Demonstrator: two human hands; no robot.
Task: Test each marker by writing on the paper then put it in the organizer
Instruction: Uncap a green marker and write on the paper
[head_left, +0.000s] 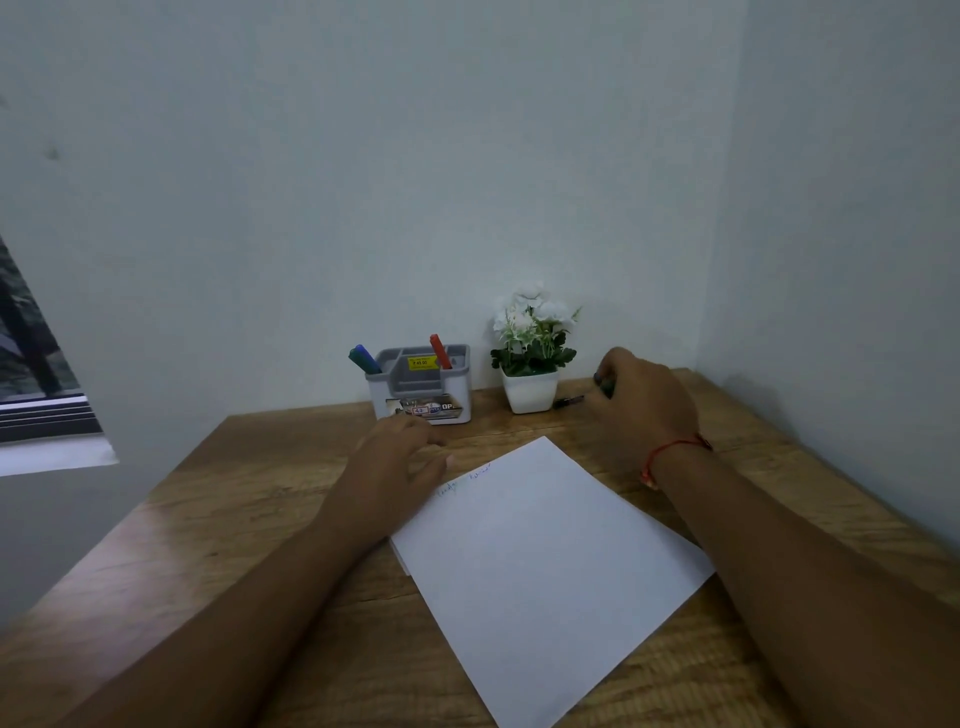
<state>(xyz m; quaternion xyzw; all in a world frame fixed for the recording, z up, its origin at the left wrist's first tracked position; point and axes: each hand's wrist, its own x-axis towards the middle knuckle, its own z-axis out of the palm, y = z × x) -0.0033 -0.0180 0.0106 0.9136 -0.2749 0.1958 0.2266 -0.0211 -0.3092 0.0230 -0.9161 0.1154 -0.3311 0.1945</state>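
Observation:
A white sheet of paper (545, 561) lies on the wooden desk, with faint green and blue scribbles near its top left corner. My left hand (400, 457) rests with relaxed fingers at that corner. My right hand (641, 410) is at the back right, its fingers curled round a dark marker (602, 384). A black marker (569, 401) lies on the desk just left of that hand. The grey and white organizer (457, 400) stands at the back, holding a green marker (358, 362), a blue marker (370, 358) and a red marker (440, 352).
A white pot with white flowers (530, 353) stands between the organizer and my right hand. Walls close the desk (208, 519) at the back and on the right. A window is at the far left.

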